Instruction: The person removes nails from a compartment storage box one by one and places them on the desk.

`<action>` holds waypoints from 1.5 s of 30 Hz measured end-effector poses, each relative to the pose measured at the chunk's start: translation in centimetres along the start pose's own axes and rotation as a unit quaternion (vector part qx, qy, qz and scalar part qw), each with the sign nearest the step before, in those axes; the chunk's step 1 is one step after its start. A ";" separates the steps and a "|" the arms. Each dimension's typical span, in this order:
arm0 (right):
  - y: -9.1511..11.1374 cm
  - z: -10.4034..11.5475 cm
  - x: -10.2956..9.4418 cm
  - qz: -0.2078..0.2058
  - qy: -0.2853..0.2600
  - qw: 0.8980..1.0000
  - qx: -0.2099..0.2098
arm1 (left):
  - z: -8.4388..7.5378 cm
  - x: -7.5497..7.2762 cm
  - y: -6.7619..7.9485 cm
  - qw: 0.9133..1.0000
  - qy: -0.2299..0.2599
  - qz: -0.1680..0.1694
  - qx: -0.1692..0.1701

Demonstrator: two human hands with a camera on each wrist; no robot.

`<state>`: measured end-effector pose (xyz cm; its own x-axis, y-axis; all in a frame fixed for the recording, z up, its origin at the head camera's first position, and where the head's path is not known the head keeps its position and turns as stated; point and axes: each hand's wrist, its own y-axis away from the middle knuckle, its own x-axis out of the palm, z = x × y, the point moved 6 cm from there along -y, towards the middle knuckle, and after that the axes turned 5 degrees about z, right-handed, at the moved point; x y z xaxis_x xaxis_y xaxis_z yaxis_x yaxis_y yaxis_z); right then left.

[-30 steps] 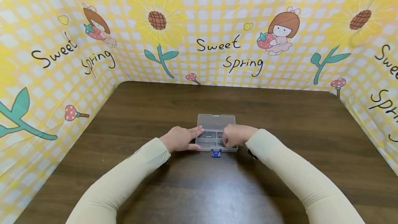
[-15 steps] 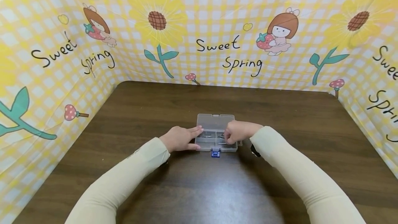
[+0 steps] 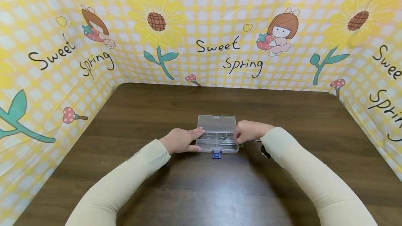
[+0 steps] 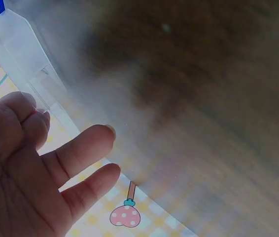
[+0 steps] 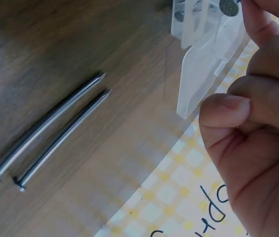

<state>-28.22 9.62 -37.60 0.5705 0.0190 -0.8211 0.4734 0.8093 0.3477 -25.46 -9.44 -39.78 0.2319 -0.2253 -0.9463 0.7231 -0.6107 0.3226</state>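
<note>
A clear plastic compartment box (image 3: 206, 148) stands on the table with its lid (image 3: 216, 123) raised at the back and a blue latch (image 3: 216, 155) at the front. My left hand (image 3: 181, 140) rests against the box's left side, fingers spread. Several silver nails (image 3: 226, 138) lie in the right rear compartment, and a few thin metal pieces (image 3: 206, 137) in the left rear one. At the box's right edge, my right hand (image 3: 249, 130) has curled fingers; the right wrist view shows a round nail head (image 5: 229, 7) at its fingertips, the shank hidden.
Two long nails (image 5: 51, 128) lie side by side on the brown wooden table (image 3: 157, 107), under the right wrist. A yellow checked cloth (image 3: 216, 9) printed with flowers and words hangs around the table's back and sides.
My right hand has drawn back to the right, from over the right compartments to the box's right edge, uncovering the nails there. The left hand stays at the box's left side.
</note>
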 end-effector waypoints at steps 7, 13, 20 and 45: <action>0.8 -0.9 0.0 -0.007 0.006 1.000 0.017 | 0.1 0.0 0.0 1.000 0.004 -0.004 0.001; 2.3 -2.1 0.0 -0.012 0.011 0.999 0.036 | 0.1 0.1 -0.2 1.000 0.001 -0.006 0.002; 4.1 -3.4 0.5 -0.029 0.013 0.999 0.039 | 0.1 0.2 -0.2 1.000 0.011 -0.008 0.017; 6.4 -5.0 0.5 -0.067 0.019 0.997 0.045 | -0.1 0.0 0.2 1.000 0.013 0.001 -0.001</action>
<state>-28.28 17.79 -38.01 0.4735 -0.0617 -0.8786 0.6023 0.7505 0.2719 -25.28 -9.51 -39.73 0.2499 -0.2057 -0.9462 0.7238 -0.6094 0.3237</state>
